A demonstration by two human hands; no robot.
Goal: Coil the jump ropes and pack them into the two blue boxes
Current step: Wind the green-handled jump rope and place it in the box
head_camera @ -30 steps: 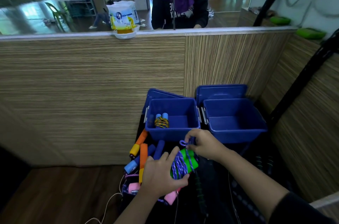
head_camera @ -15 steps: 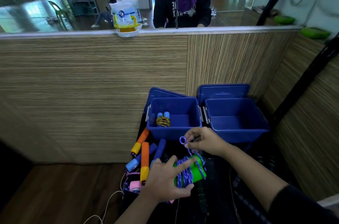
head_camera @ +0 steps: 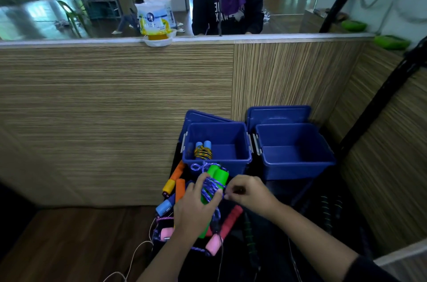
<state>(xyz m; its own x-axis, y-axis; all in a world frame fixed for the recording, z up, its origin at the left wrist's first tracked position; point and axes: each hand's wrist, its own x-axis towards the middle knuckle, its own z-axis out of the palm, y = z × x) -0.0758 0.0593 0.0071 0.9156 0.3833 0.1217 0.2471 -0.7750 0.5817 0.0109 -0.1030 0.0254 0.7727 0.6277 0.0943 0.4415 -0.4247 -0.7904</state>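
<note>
My left hand [head_camera: 194, 210] grips a jump rope with green handles [head_camera: 218, 176], its purple cord [head_camera: 209, 189] wound around them. My right hand [head_camera: 248, 192] pinches the end of that purple cord just right of the bundle. Behind them stand two open blue boxes. The left blue box [head_camera: 240, 161] holds one coiled rope with light-blue handles [head_camera: 202, 150]. The right blue box [head_camera: 298, 163] has nothing in it.
Loose jump ropes with orange [head_camera: 179, 190], light-blue [head_camera: 164, 207], pink [head_camera: 213, 244] and red [head_camera: 231, 219] handles lie in a pile under my hands. Blue lids [head_camera: 278, 114] lean behind the boxes. A wood-panel wall rises behind, and black-and-green ropes [head_camera: 249, 233] lie to the right.
My left hand has lifted the green-handled bundle up toward the left box and turned it. My right hand dropped from above the bundle to its right side, pulling the cord end.
</note>
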